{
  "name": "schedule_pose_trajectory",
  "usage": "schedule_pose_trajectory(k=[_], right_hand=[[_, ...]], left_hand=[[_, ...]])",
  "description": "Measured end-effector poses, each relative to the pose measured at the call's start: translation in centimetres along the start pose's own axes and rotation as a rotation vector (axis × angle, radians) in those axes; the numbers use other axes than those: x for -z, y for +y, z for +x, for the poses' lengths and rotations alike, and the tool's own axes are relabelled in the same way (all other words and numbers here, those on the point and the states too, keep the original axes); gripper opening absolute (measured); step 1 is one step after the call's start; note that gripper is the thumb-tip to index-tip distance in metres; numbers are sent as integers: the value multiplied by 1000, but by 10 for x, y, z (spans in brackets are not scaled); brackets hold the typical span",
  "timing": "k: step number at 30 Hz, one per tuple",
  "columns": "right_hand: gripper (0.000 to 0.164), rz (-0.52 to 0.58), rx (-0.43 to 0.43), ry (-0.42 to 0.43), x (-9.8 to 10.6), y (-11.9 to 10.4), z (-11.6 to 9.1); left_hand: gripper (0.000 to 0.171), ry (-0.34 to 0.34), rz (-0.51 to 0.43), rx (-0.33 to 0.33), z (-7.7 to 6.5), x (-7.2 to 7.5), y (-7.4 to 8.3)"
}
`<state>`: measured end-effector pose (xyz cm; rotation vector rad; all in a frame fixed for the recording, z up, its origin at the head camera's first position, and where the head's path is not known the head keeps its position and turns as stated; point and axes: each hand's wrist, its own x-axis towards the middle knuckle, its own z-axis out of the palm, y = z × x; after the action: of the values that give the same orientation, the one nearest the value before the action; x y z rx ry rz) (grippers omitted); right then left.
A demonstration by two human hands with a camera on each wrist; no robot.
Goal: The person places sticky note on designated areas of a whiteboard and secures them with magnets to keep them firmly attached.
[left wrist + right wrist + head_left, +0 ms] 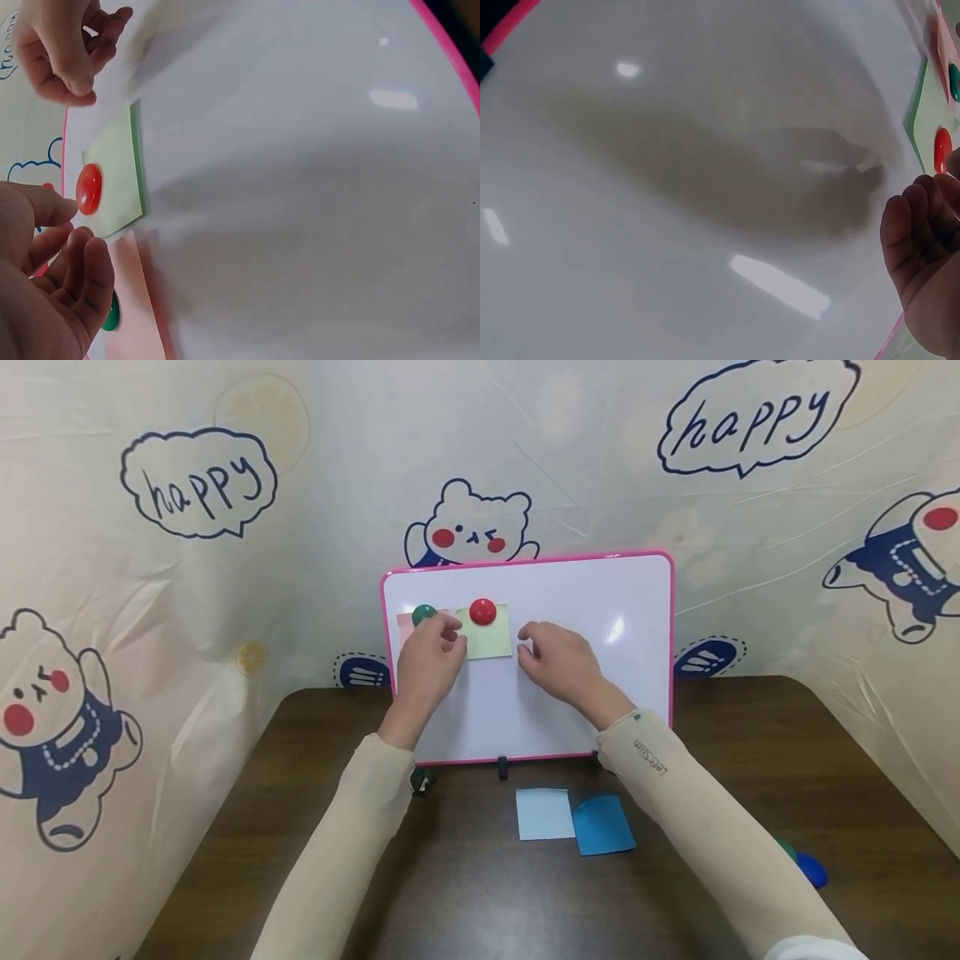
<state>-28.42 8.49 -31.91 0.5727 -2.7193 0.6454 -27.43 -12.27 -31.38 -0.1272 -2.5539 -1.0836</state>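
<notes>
A pink-framed whiteboard (525, 718) stands upright on the table. Near its top left, a red round magnet (482, 612) sits on the upper part of a light green sticky note (491, 645). To the left, a pink sticky note (133, 300) bears a green round magnet (423, 612); my left hand partly covers both in the head view. That left hand (430, 664) is in front of the pink note, its fingers loosely bent and nothing between them. Just right of the green note hovers my right hand (566, 667), also loosely bent and holding nothing.
On the brown table (465, 893), a pale blue sticky note (543, 815) lies beside a darker blue one (603, 825). A blue round object (812, 870) and a green one (786, 847) peek out past the right sleeve. Black feet (502, 768) support the board.
</notes>
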Motion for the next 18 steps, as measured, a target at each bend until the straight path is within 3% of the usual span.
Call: schedule_pose_trajectory(k=[9,18], right_hand=[[30,8,4,21,7,13,-27],[25,35,-1,-27,21,30,-65]], left_hand=[[25,-65,40,-52,-16,1,-4],[23,-235,44,-115,-38,1,-11]])
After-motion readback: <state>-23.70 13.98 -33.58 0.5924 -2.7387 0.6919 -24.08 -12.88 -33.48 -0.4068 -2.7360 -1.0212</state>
